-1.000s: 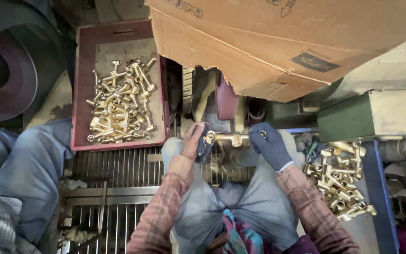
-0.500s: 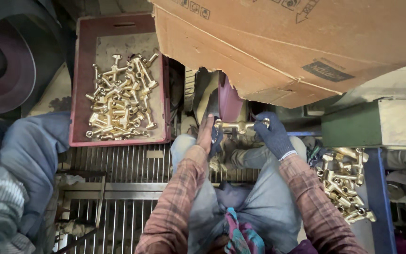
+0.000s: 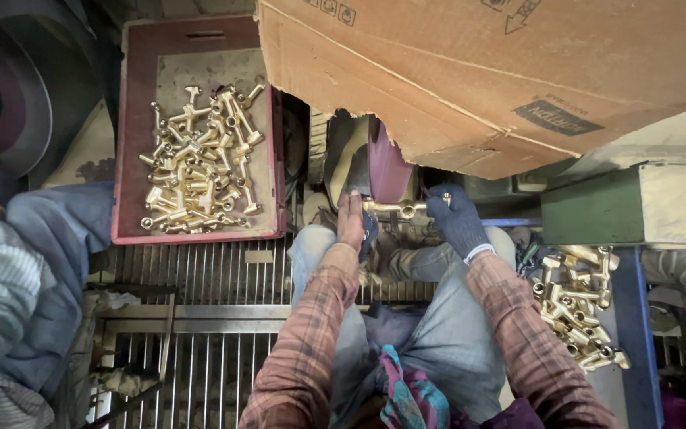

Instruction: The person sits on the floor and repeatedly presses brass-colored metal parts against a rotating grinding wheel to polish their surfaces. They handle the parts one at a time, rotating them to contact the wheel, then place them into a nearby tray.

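Observation:
Both my hands hold one brass fitting [image 3: 397, 209] level, right up against a dark red wheel [image 3: 387, 170] that sits under a cardboard cover. My left hand [image 3: 352, 223] grips the fitting's left end, with a dark cloth or glove under the palm. My right hand [image 3: 456, 218], in a dark blue glove, grips the right end. My plaid sleeves and grey trousers fill the lower middle of the head view.
A red crate [image 3: 131, 155] with several brass fittings [image 3: 198, 163] lies at the left. More brass fittings [image 3: 580, 303] pile at the right beside a green box [image 3: 597, 210]. A cardboard box [image 3: 502, 71] hangs over the wheel. A metal grate [image 3: 200, 334] lies below. Another person's knee [image 3: 33, 262] is at far left.
Both hands have carried the brass fitting up and away from my lap to the red wheel. The view has shifted slightly forward.

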